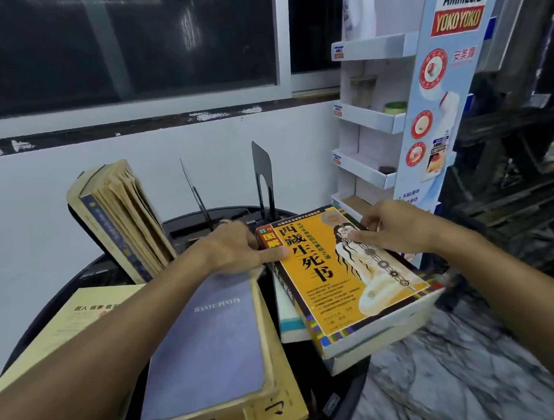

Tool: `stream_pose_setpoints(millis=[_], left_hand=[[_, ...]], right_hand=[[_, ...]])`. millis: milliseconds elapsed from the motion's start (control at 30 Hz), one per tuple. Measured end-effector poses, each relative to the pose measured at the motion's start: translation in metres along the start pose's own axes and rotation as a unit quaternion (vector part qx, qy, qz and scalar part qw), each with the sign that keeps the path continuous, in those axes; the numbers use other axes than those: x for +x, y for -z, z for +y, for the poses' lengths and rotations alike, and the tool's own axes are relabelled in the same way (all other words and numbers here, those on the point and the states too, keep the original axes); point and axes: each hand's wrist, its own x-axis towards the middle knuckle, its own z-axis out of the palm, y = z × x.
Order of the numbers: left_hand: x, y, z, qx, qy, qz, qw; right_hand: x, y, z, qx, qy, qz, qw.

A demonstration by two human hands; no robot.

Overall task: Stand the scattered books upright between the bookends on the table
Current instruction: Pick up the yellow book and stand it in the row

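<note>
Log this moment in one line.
left hand: grips orange book | right hand: grips it too | book: lying on stack | bookends: upright behind

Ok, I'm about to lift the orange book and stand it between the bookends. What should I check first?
1. Hands on the orange book: ok. The left hand and right hand grip its far corners.
2. Slot between the left bookend and right bookend: ok, no book stands there, though the left hand hides part of its base.
3. White book under the orange one: not ok. It overhangs the table rim and may shift as you lift.
4. Old book: not ok. It leans outside the bookends, pages fanned.
5. Fingers under the cover: cannot tell, hidden.
</note>
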Motion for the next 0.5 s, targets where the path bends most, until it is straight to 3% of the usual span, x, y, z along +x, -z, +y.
stream_pose_setpoints(millis=[233, 500], left_hand=[[0.017, -0.005, 0.003, -0.009, -0.015, 0.018, 1.0], [0.028, -0.001, -0.004, -0.063, -0.048, -0.037, 0.996]], right_hand=[[0.0, -0.003, 0.002, 0.013, 0.004, -0.008, 1.0], [-0.008, -0.003, 0.008, 0.064, -0.008, -0.004, 0.998]])
